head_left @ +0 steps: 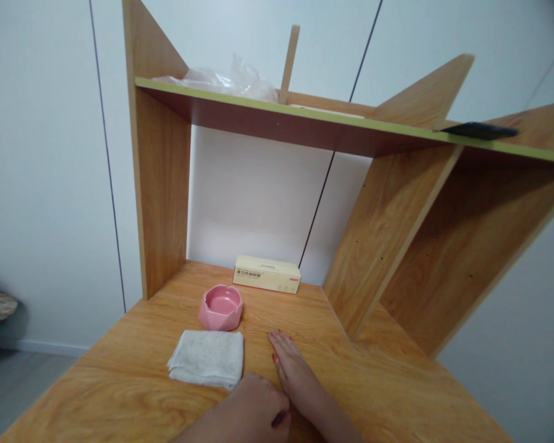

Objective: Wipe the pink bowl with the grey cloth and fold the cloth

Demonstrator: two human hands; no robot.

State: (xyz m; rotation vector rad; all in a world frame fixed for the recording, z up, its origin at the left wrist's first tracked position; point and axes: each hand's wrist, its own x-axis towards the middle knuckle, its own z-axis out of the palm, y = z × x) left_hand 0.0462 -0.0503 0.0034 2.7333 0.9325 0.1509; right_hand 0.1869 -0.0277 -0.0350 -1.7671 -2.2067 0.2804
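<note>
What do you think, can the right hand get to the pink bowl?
Probably yes. The right hand seems to hold nothing, and nothing stands on the tabletop between it and the pink bowl. The folded cloth lies to one side of that path.

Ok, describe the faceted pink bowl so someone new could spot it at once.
Find the wooden desk under the wooden shelf unit. At the back stands a long cream cardboard box, with a folded white cloth nearer the viewer. Just behind the cloth, before the box's left end, sits the faceted pink bowl, its colour and hollow setting it apart.
</note>
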